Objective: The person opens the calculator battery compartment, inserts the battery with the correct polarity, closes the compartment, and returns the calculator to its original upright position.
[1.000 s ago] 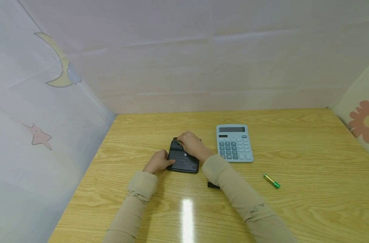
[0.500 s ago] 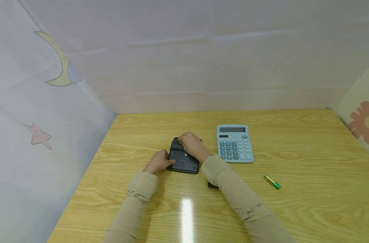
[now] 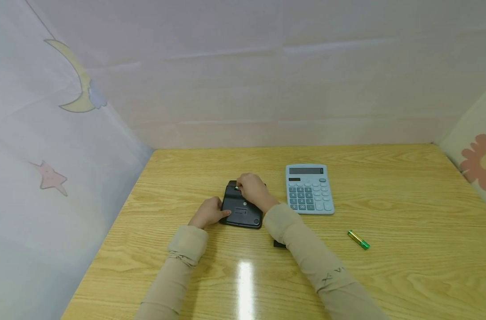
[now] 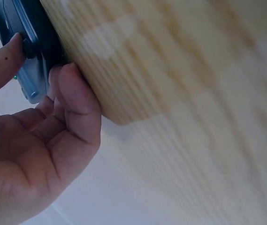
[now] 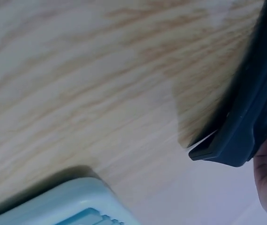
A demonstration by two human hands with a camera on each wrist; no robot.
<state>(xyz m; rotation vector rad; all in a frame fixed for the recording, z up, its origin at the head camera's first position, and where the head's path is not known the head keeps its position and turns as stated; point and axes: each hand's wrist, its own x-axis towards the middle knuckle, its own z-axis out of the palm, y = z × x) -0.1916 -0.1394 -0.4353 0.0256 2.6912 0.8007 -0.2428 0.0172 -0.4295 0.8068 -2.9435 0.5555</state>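
A black calculator lies face down on the wooden table, its back panel up. My left hand grips its left edge, thumb on the back panel and the other fingers at the side. At the calculator's far end, my right hand has curled fingers at the battery slot, where the small green end of a battery shows at the fingertips. Most of that battery is hidden by the hand. The left wrist view shows the left thumb pressed near a round foot on the calculator.
A light blue calculator lies face up to the right. Farther right and nearer is a loose green-and-gold battery. A small black piece is partly covered by the right sleeve. Cloth walls stand behind and beside the table.
My right fingers have shifted slightly to the right at the slot, and the battery's green end shows between fingertips and slot. The left hand and calculator stay put.
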